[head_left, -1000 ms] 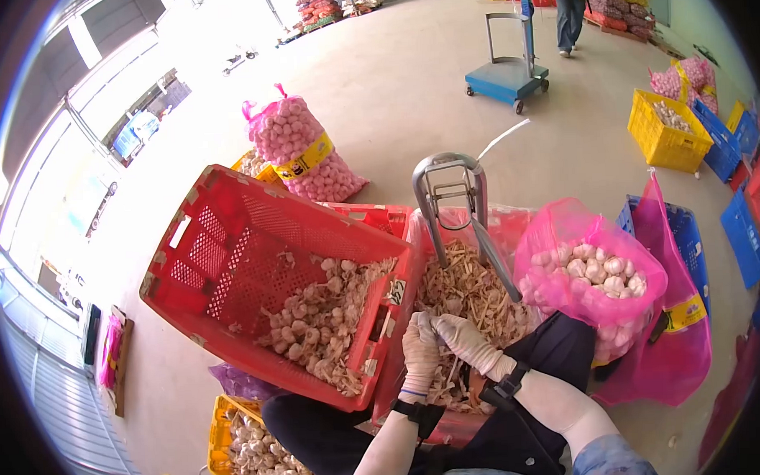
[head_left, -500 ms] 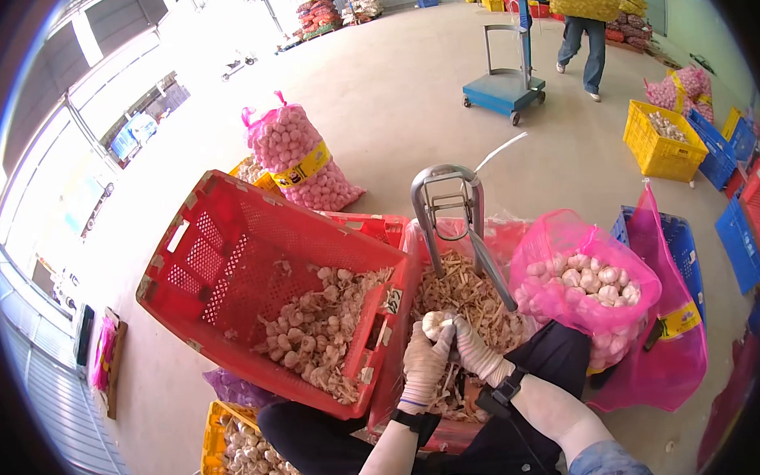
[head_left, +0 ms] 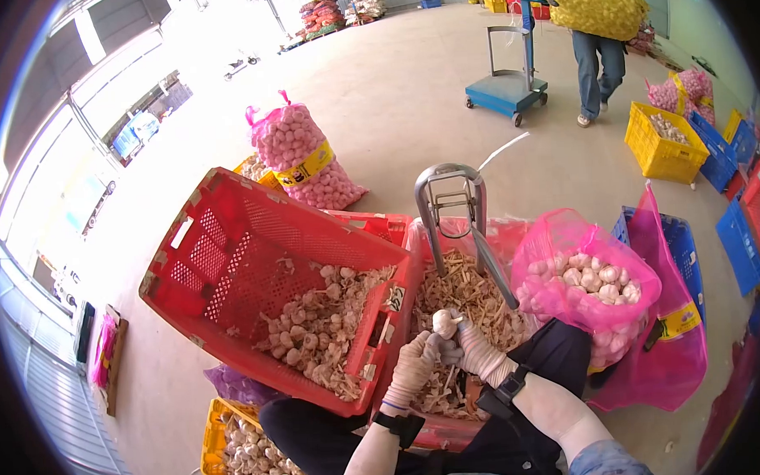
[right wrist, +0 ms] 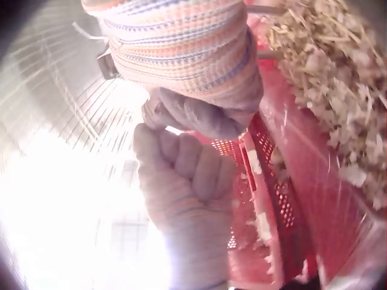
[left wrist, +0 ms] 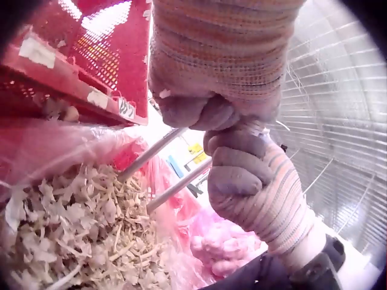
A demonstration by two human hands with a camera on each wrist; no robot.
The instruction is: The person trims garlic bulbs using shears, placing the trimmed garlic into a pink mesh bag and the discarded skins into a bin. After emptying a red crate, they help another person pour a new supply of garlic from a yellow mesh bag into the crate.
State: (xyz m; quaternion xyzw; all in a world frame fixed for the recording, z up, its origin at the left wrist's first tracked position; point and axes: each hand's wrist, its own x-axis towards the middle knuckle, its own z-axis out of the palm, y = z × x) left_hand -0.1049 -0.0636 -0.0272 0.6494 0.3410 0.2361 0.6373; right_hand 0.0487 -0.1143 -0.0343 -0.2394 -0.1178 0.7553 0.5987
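A whitish garlic bulb [head_left: 444, 323] shows above the meeting fingertips of both gloved hands in the head view. My left hand [head_left: 414, 369] grips it from below with curled fingers. From the other side my right hand [head_left: 481, 351] pinches it, thumb right at the bulb. In the left wrist view the left hand [left wrist: 217, 72] and the right hand [left wrist: 257, 187] meet knuckle to knuckle, and the bulb is mostly hidden. Beneath them lies a lined red crate of dry garlic skins and stems [head_left: 461, 293]. A metal cutter frame [head_left: 451, 201] rises from that crate.
A tilted red crate [head_left: 204, 244] with garlic bulbs stands left. At right is an open pink mesh bag [head_left: 531, 257] of clean bulbs. A yellow crate [head_left: 213, 444] of garlic sits lower left. Farther off, a person [head_left: 598, 71] carries a yellow sack near a blue platform scale [head_left: 505, 95].
The bulb, hidden between the hands at first, came into sight over the left hand and now stands slightly further right, by the right thumb. The person with the sack walked nearer.
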